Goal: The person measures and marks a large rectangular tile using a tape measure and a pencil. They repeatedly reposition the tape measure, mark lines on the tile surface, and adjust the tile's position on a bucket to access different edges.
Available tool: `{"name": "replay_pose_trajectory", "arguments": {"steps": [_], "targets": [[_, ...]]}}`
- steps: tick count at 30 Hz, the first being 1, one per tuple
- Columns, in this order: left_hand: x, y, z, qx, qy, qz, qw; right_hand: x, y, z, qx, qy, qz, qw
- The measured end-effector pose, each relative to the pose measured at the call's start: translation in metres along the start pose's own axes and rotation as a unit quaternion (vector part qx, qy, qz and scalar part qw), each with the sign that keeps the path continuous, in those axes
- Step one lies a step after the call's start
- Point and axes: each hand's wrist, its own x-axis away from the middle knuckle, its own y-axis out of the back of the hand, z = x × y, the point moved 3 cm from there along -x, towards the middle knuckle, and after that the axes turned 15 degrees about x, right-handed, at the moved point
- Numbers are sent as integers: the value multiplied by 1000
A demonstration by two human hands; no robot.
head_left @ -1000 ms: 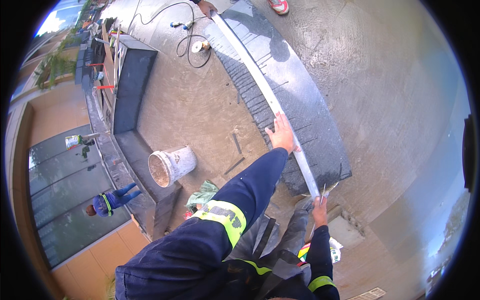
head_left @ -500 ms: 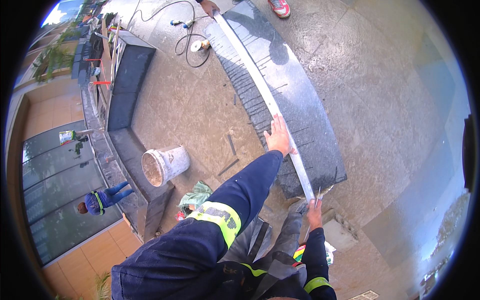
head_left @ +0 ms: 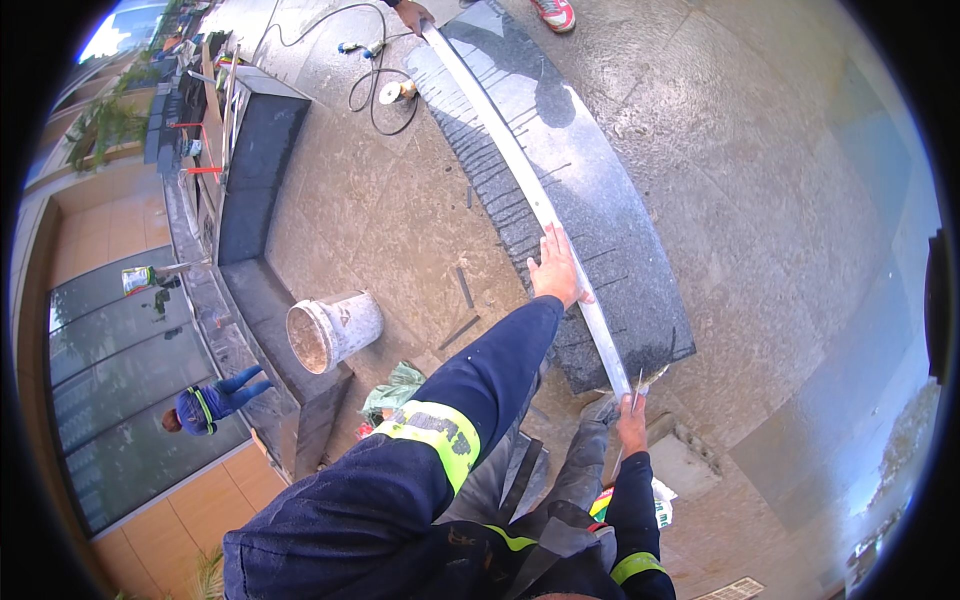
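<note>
A long silvery metal straightedge (head_left: 505, 147) lies lengthwise over a dark grey stone slab (head_left: 625, 235). The slab is wet in part, and dark streaks run across its left side. My left hand (head_left: 556, 268) rests flat on the straightedge, fingers stretched out, pressing it toward the slab. At the near end of the bar, my right hand (head_left: 632, 428) is closed round a thin pointed metal tool (head_left: 640, 381), its tip beside the straightedge. Another person's hand (head_left: 411, 15) holds the bar's far end.
A white bucket (head_left: 352, 325) stands left of the slab, near a low dark stone wall (head_left: 262, 170). A cable (head_left: 374, 95) and a round-disc tool (head_left: 396, 92) lie beyond. Offcut strips (head_left: 459, 332) and a green bag (head_left: 398, 387) are on the floor. Another person (head_left: 207, 405) stands far left.
</note>
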Motion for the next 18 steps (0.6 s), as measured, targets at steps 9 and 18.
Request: {"name": "replay_pose_trajectory", "arguments": {"steps": [9, 18], "targets": [[-1, -2, 2, -1, 0, 2, 1000, 2, 1, 0, -1, -11, 3, 1000], [-3, -6, 5, 8, -5, -7, 1000, 0, -2, -4, -16, 9, 5, 1000]]}}
